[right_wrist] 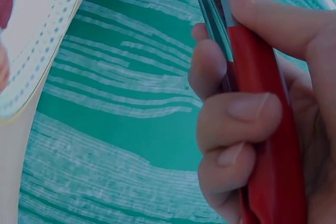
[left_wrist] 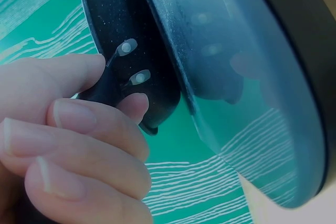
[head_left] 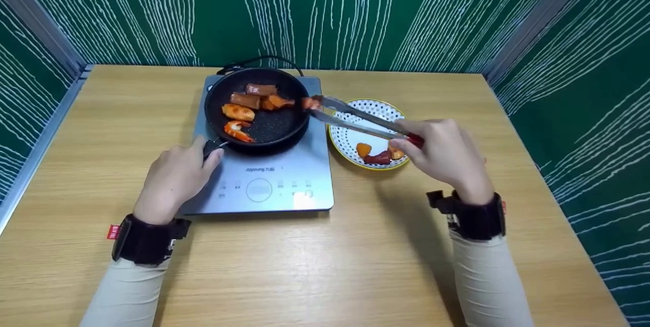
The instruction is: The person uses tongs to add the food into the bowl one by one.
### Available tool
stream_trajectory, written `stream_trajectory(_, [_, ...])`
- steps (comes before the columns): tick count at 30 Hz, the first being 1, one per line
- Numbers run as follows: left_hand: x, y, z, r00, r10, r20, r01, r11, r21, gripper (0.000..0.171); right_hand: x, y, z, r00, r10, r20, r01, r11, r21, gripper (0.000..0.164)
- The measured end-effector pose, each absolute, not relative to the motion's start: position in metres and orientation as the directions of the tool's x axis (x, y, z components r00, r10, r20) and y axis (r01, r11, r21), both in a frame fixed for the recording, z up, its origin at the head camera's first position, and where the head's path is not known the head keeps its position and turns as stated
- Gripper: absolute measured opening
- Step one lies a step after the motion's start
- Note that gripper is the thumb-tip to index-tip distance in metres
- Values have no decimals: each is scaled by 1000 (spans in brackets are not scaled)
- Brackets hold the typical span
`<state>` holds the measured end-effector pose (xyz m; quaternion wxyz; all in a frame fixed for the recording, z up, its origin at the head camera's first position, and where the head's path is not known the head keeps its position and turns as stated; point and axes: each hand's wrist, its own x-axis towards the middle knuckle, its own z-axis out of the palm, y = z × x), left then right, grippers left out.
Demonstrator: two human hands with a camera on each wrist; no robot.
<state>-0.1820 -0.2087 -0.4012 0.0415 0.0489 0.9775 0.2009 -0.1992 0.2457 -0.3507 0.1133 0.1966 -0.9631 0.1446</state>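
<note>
- At the near side of the pan (head_left: 277, 131), my left hand (head_left: 175, 177) has its fingers curled round the handle (head_left: 210, 148); in the left wrist view 2 rivets (left_wrist: 126, 48) show beside my fingers.
- Across the plate's right edge, my right hand (head_left: 448, 152) is closed round the red grips (right_wrist: 265, 129) of the tongs (head_left: 355, 110), fingers bent on one side, thumb on the other.
- Between the tips of the tongs I have 1 reddish morsel (head_left: 311, 103), at the pan's right rim; whether it touches the rim I cannot tell.
- Inside the pan lie 5 pieces: 2 brown slabs (head_left: 261, 90) toward the back, a drumstick (head_left: 275, 102) beside them, a golden wing (head_left: 237, 112) at the left, and a shrimp (head_left: 236, 130) nearest my left hand.
- Under the pan is the cooker (head_left: 299, 169), its dial (head_left: 259, 190) and marks facing me.
- Just right of the cooker, the dotted plate (head_left: 348, 140) sits below the tongs, with an orange chunk (head_left: 363, 149), a dark red piece (head_left: 380, 158) and a paler orange piece (head_left: 396, 152) along its near side, the last partly behind my right hand.
- Around each of my wrists is a black band (head_left: 147, 240).
</note>
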Motion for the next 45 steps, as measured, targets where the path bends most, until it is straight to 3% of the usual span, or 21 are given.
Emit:
stream_trajectory(7, [-182, -209, -401, -992, 108, -58, 78, 918, 390, 43, -211, 206, -341, -842, -475, 256, -518, 844, -137, 24])
stream_trajectory(17, [-183, -208, -401, -992, 115, -47, 89, 921, 380, 42, -238, 159, -325, -809, -566, 157, -567, 823, 46, 23])
stream_trajectory(31, [-182, -208, -400, -993, 111, -51, 82, 916, 393, 40, -251, 126, -315, -813, -582, 39, -580, 813, 38, 21])
stream_trajectory(45, [-182, -208, -400, -993, 110, -52, 81, 914, 397, 41, -253, 125, -327, -814, -579, 41, -580, 815, -11, 27])
